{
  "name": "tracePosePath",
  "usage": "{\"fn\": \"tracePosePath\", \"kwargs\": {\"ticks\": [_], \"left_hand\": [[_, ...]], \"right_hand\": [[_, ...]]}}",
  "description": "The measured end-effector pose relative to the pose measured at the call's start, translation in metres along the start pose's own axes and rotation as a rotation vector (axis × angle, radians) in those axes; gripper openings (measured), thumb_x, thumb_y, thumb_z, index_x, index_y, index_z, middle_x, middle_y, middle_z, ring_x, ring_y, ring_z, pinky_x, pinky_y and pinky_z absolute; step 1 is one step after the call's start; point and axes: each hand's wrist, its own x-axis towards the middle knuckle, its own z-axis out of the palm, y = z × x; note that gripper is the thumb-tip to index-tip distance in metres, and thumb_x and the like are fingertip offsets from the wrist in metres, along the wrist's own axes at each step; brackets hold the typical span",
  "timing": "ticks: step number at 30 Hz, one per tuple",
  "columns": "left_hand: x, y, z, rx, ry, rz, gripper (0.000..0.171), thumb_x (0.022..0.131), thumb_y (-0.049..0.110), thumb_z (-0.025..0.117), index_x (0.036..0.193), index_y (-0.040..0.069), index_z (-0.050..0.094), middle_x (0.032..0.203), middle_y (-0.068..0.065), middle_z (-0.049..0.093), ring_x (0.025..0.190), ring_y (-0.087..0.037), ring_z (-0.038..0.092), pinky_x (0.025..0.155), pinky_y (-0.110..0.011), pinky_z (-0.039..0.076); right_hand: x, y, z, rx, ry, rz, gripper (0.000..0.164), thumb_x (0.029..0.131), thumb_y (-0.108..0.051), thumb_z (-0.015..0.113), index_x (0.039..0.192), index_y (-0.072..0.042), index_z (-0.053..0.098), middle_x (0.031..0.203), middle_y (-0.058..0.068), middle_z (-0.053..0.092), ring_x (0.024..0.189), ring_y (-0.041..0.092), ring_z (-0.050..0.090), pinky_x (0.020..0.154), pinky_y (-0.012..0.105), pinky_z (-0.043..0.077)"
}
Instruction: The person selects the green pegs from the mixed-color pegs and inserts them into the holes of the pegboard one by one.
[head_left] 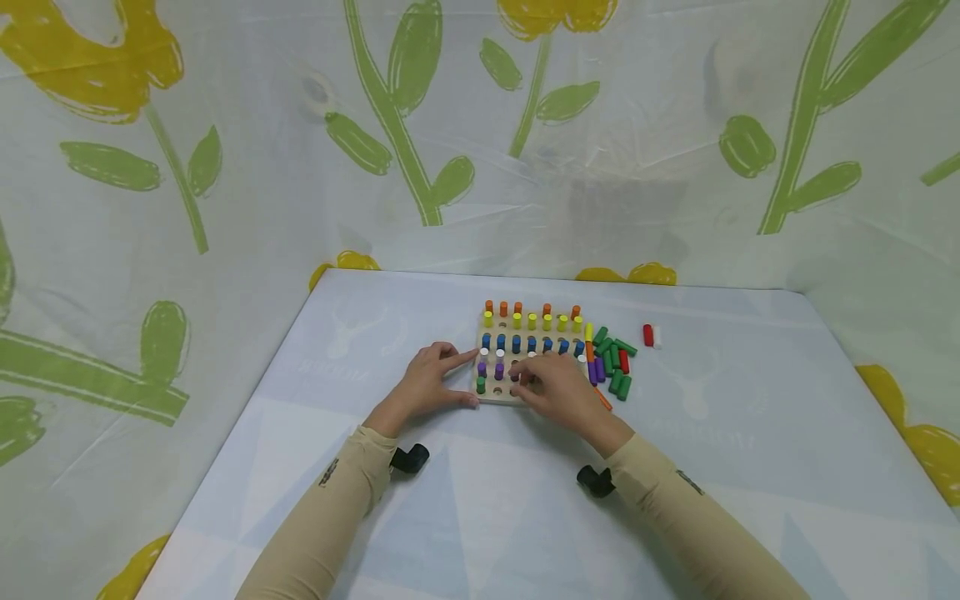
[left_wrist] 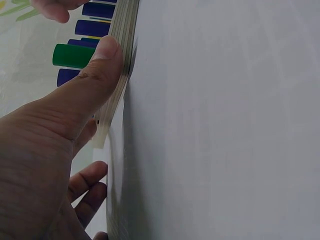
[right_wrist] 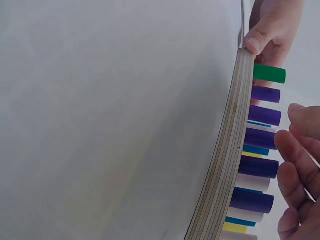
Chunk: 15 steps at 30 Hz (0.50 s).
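A wooden pegboard (head_left: 491, 400) lies on the table with rows of coloured pegs standing in it. My left hand (head_left: 432, 379) rests at its left side, index finger and thumb spread and touching the edge. In the left wrist view, the left thumb (left_wrist: 102, 60) presses the board's layered edge beside a green peg (left_wrist: 74, 56). My right hand (head_left: 558, 387) hovers over the front rows, fingers loosely bent. In the right wrist view, the right fingertips (right_wrist: 287, 145) are close to the purple pegs (right_wrist: 261, 137), with nothing visible between them. That hand hides part of the board.
Loose green pegs (head_left: 608, 364) lie right of the board among purple, orange, yellow and red ones. A red peg (head_left: 648, 335) and a white peg (head_left: 657, 337) lie farther right. Black wrist cameras (head_left: 410, 459) hang near both sleeves. A flower-patterned curtain (head_left: 637, 192) stands behind the table.
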Motion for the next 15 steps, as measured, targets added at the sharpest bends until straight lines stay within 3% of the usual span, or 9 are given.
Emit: {"fn": "tracePosePath", "kwargs": {"ticks": [9, 15], "left_hand": [[-0.0004, -0.0008, 0.0003, 0.0, 0.0, 0.006, 0.088, 0.077, 0.058, 0.083, 0.153, 0.031, 0.047, 0.14, -0.01, 0.043, 0.124, -0.029, 0.039, 0.111, -0.047, 0.034], [-0.0002, -0.0002, 0.0002, -0.006, 0.003, 0.01, 0.088, 0.078, 0.056, 0.083, 0.154, 0.031, 0.047, 0.141, -0.011, 0.043, 0.125, -0.031, 0.04, 0.111, -0.048, 0.033]], "right_hand": [[-0.0033, 0.0007, -0.0033, 0.021, 0.0, 0.027, 0.022, 0.093, -0.026, 0.076, 0.113, -0.017, 0.077, 0.087, -0.011, 0.066, 0.084, 0.015, 0.055, 0.083, 0.037, 0.047], [-0.0045, 0.0033, -0.0052, 0.018, -0.006, 0.055, 0.024, 0.094, -0.028, 0.075, 0.116, -0.016, 0.076, 0.091, -0.01, 0.068, 0.087, 0.014, 0.055, 0.083, 0.035, 0.048]]}}
